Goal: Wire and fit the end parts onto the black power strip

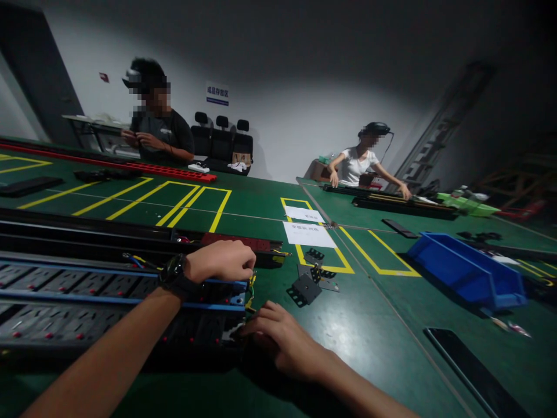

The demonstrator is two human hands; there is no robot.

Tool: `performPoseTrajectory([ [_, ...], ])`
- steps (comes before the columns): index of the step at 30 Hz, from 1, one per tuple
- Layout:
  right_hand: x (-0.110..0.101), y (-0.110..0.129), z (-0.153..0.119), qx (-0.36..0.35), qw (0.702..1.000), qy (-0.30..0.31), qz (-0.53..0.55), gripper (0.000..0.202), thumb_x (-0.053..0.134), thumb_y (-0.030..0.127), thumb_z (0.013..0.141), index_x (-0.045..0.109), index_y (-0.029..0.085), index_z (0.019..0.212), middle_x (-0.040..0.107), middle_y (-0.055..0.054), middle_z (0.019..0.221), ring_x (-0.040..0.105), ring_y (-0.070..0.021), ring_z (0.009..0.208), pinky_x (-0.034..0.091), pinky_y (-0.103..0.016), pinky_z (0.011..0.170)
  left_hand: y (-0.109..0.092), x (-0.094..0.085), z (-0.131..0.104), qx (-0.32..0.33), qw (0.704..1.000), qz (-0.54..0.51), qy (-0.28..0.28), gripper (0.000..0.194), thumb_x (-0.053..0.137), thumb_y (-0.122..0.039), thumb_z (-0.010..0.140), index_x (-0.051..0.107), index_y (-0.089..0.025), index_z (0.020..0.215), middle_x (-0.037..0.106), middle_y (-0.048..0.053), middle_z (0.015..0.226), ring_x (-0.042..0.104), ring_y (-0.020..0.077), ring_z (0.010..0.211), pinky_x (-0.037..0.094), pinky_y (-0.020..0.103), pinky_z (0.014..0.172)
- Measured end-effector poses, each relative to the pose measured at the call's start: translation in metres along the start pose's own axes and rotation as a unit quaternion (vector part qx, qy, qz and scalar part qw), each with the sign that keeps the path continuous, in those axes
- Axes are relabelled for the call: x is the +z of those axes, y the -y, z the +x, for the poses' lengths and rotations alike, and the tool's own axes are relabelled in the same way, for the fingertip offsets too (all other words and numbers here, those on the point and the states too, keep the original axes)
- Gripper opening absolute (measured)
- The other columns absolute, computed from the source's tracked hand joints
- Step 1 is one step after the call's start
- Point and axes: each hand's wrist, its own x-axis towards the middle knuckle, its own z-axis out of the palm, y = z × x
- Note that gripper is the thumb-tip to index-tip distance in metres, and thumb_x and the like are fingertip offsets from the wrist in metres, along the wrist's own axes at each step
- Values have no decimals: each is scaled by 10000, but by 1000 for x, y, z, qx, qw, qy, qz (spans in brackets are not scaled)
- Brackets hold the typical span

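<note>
Two long power strips lie side by side at the left, a blue-edged strip point(108, 284) and a black strip point(87, 325) nearer me, both with rows of sockets and small red parts. My left hand point(221, 260), with a black watch on the wrist, rests over the right end of the blue-edged strip, its fingers curled; what they hold is hidden. At the black strip's right end, my right hand point(282, 337) has its fingers bent together against the end, their tips partly hidden. Yellow-green wires point(251, 290) stick out between the hands.
Black metal brackets point(308, 285) and paper sheets point(310, 234) lie beyond my hands. A blue bin point(470, 273) and a phone point(474, 371) are at the right. Two people work across the green table point(261, 203). Black rails point(87, 232) lie behind the strips.
</note>
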Motion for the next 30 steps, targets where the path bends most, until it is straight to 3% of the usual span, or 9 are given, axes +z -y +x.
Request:
performPoseTrajectory([
  [7, -2, 9, 3, 3, 994, -11, 110, 473, 527, 155, 885, 676, 257, 1322, 729, -52, 1248, 611, -227, 1125, 452, -408, 1021, 0, 1, 0, -3, 1000, 0, 3, 235, 600, -305, 864, 823, -253, 917, 798, 75, 932, 676, 209, 745, 439, 308, 674],
  [14, -1, 17, -2, -18, 999, 6, 39, 544, 561, 188, 895, 602, 282, 1429, 659, -64, 1399, 585, -243, 1189, 424, -457, 1060, 1, 0, 0, -4, 1000, 17, 14, 261, 581, -320, 878, 824, -258, 954, 805, 75, 979, 700, 220, 802, 445, 298, 673],
  [16, -1, 18, -2, -42, 998, -29, 33, 530, 544, 184, 911, 585, 261, 1434, 659, -75, 1391, 585, -233, 1168, 440, -423, 1014, 0, 0, 0, -3, 1000, 20, 15, 273, 572, -327, 883, 823, -256, 963, 805, 75, 976, 698, 216, 793, 446, 297, 670],
  [18, -1, 15, -2, -58, 993, -102, 26, 408, 520, 177, 930, 642, 226, 1316, 701, -79, 1259, 595, -217, 1068, 452, -381, 927, 0, 0, -1, -3, 1000, 22, 16, 279, 565, -326, 884, 822, -256, 967, 805, 72, 972, 695, 210, 782, 450, 296, 672],
  [21, -4, -3, -5, -43, 976, -209, -42, 150, 522, 199, 944, 663, 200, 894, 676, -58, 904, 544, -208, 862, 411, -358, 792, 0, -2, -1, -5, 1000, 24, 18, 277, 566, -320, 882, 820, -257, 972, 805, 70, 981, 695, 207, 790, 457, 294, 685],
  [23, -8, -20, -9, 2, 967, -227, -118, 194, 542, 216, 948, 601, 204, 764, 619, -51, 796, 508, -216, 821, 385, -363, 765, 1, -2, -2, -7, 999, 25, 19, 273, 570, -318, 879, 820, -259, 969, 805, 71, 989, 697, 209, 802, 458, 294, 689],
  [27, -17, -41, -14, 98, 956, -215, -172, 161, 543, 204, 981, 647, 196, 859, 678, -81, 899, 540, -240, 894, 412, -378, 820, 2, -1, -2, -2, 1000, 18, 12, 259, 577, -309, 866, 819, -252, 940, 804, 77, 982, 695, 217, 802, 444, 300, 670],
  [30, -20, -34, -12, 67, 976, -149, -145, 196, 524, 184, 990, 696, 199, 1083, 721, -111, 1129, 571, -261, 1049, 428, -414, 924, 2, -1, -2, -4, 1000, 13, 8, 255, 582, -309, 858, 818, -245, 929, 804, 83, 962, 682, 211, 764, 432, 298, 652],
])
